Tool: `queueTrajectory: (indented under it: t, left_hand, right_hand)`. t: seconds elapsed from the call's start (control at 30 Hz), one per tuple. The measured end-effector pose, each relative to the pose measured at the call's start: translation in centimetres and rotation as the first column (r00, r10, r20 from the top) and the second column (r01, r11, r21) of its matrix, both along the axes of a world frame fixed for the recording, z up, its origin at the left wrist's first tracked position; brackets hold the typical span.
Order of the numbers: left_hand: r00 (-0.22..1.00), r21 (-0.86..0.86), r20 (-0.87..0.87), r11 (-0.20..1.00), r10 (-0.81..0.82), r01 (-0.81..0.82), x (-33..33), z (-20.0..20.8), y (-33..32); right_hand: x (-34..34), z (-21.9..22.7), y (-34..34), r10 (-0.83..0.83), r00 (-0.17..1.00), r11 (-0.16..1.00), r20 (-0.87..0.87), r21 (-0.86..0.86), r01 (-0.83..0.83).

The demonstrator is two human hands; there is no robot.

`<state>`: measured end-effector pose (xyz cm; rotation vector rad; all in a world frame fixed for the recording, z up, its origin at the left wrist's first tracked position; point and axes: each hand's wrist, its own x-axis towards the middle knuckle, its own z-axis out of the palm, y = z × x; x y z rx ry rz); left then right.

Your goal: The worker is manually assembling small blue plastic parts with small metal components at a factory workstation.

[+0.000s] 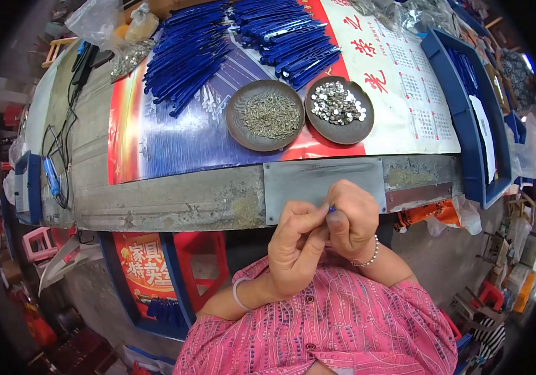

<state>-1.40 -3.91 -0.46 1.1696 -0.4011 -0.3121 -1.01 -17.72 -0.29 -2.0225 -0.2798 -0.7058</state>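
Note:
Both my hands are closed and meet fingertip to fingertip in front of my chest, over the near edge of the bench. My left hand (296,244) pinches with thumb and forefinger against my right hand (357,215), whose fingers are curled. Between the fingertips a bit of a small blue piece (332,209) shows; the rest of it is hidden. Just beyond lies a grey metal plate (305,178). Farther back stand a brown dish (237,128) of short metal pins and a brown dish (343,134) of shiny silver discs.
Long slim blue pieces lie in a left pile (187,53) and a right pile (290,40) on a printed calendar sheet (405,94). A blue tray (477,131) stands at right. A blue-handled tool (51,175) with a cord lies left. Below, a blue crate (115,275) holds more blue pieces.

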Motion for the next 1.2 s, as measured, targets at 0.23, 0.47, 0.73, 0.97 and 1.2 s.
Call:
queueTrajectory:
  t: [0.23, 0.47, 0.73, 0.97, 1.2]
  left_hand:
    - [0.999, -0.005, -0.035, 0.999, -0.032, 0.032, 0.5, 0.4, 0.0]
    - [0.920, -0.190, -0.360, 0.978, -0.154, 0.089, -0.4, 0.9, -0.6]
    - [0.915, -0.162, -0.384, 0.985, -0.124, 0.065, -0.2, 0.4, -0.6]
    - [0.915, -0.210, -0.370, 0.974, -0.160, 0.085, 0.2, 0.0, -1.3]
    - [0.967, -0.063, -0.200, 0.987, -0.159, 0.150, -0.2, 0.7, -1.4]
  right_hand:
    - [-0.6, 0.9, -0.6, 0.054, 0.981, 0.998, -0.184, -0.016, -0.058]
    - [-0.7, 2.2, -1.7, -0.069, 0.998, 0.997, -0.004, 0.024, 0.069]
    - [0.5, 0.3, -3.2, -0.181, 0.927, 0.823, -0.329, 0.464, 0.326]
    - [-1.0, 0.2, -3.4, -0.262, 0.955, 0.884, -0.136, 0.364, 0.294]
    - [-3.1, 0.9, -3.4, -0.125, 0.991, 0.946, -0.048, 0.297, 0.134]
